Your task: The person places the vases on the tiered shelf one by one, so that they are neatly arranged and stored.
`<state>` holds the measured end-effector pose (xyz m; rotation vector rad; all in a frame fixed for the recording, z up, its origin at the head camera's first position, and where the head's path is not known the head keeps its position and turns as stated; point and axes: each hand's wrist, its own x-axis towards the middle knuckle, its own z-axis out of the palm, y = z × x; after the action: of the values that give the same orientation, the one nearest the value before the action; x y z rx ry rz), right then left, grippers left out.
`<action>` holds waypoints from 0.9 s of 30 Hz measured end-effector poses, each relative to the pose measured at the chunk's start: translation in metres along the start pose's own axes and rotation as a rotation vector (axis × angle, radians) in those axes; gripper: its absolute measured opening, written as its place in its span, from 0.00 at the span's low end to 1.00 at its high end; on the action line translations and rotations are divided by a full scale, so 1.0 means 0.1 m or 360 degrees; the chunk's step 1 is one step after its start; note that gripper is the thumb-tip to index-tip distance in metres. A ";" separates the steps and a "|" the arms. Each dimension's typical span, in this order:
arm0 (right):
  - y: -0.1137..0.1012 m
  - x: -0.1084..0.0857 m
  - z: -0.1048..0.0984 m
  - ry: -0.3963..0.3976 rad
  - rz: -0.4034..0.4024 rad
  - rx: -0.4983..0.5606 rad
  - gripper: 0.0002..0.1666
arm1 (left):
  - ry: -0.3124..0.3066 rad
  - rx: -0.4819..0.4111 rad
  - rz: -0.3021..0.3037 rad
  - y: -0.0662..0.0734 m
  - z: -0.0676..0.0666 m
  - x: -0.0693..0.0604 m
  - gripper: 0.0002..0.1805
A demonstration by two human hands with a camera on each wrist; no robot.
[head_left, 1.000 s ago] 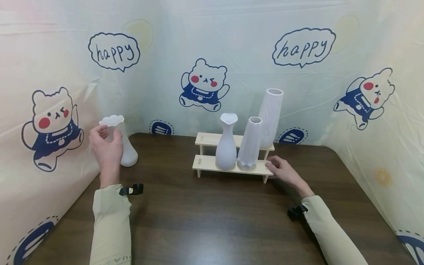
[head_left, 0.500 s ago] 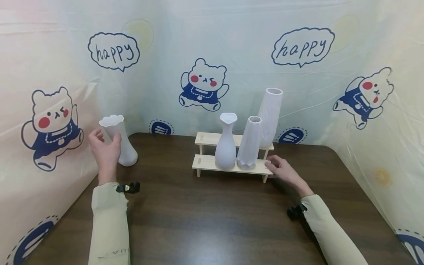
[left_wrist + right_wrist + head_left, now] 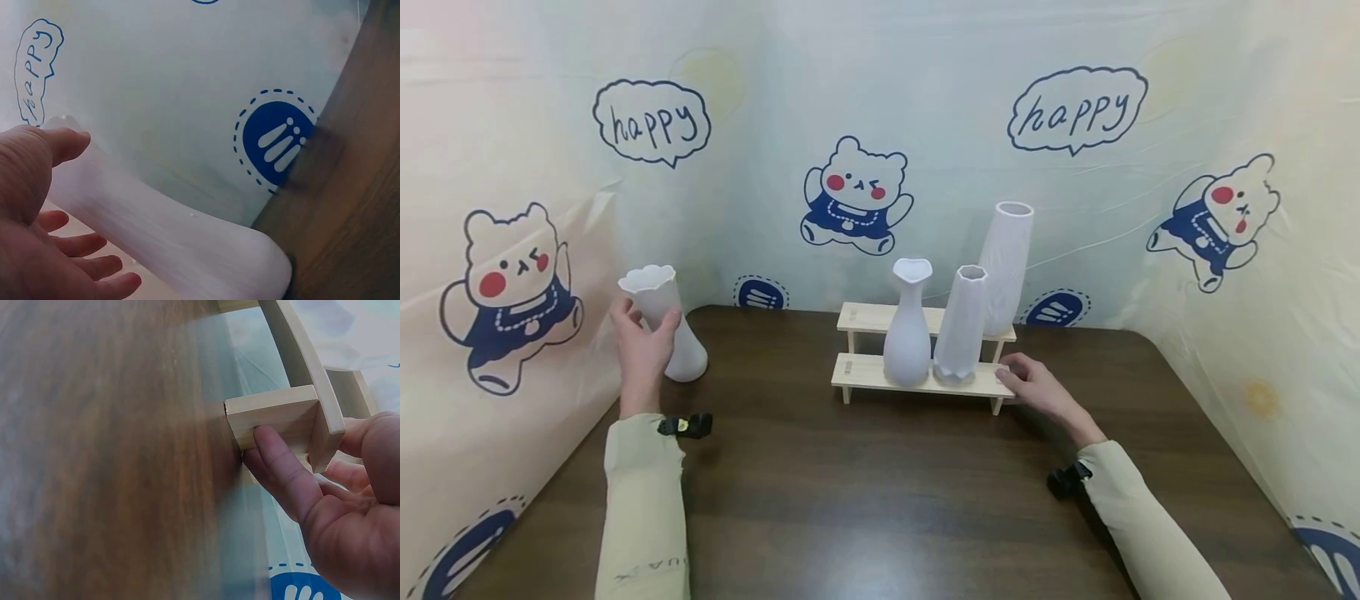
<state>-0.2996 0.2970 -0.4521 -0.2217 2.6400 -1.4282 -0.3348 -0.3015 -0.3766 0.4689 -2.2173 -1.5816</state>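
Observation:
In the head view, a white vase [image 3: 658,292] with a scalloped rim stands on the table at the left, leaning a little in the view. My left hand [image 3: 643,354] is at its upper part, thumb and fingers spread apart on either side. The left wrist view shows the fingers [image 3: 94,265] loosely extended beside the vase, not closed round it. My right hand [image 3: 1041,387] holds the right end of a two-tier wooden stand [image 3: 865,372]. Its thumb is at the lower shelf board, and fingertips touch the leg [image 3: 281,422] in the right wrist view.
On the lower shelf stand a bulbous narrow-necked white vase [image 3: 907,346] and a faceted white vase [image 3: 961,325]. A taller white vase [image 3: 1009,262] is on the upper shelf behind. The dark wooden table [image 3: 850,492] meets a printed curtain [image 3: 955,117] at the back and sides.
My left hand has come down from the scalloped vase's rim, then moved slightly right towards its body. The right hand stays at the stand. The head view has shifted a little.

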 end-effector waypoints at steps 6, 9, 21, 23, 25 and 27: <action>0.01 0.00 0.00 0.0012 0.0012 -0.0031 0.28 | -0.0065 0.0013 -0.0017 -0.08 0.02 0.04 0.50; 0.00 -0.01 -0.01 0.0003 0.0009 -0.0044 0.29 | -0.0094 0.0006 -0.0053 -0.11 0.03 0.05 0.50; -0.02 0.00 0.00 0.0001 0.0011 -0.0044 0.28 | -0.0191 0.0008 -0.0110 -0.22 0.02 0.10 0.50; -0.02 -0.01 0.00 0.0004 0.0011 -0.0053 0.28 | -0.0184 0.0029 -0.0106 -0.24 0.01 0.11 0.49; -0.01 -0.01 0.00 0.0006 0.0018 -0.0063 0.29 | -0.0174 0.0049 -0.0101 -0.26 0.01 0.12 0.48; -0.01 0.00 0.00 0.0002 0.0025 -0.0068 0.29 | -0.0155 0.0063 -0.0100 -0.27 0.01 0.12 0.48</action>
<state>-0.2992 0.2969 -0.4510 -0.2038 2.6693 -1.3689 -0.3440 -0.3152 -0.4014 0.4869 -2.3313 -1.6268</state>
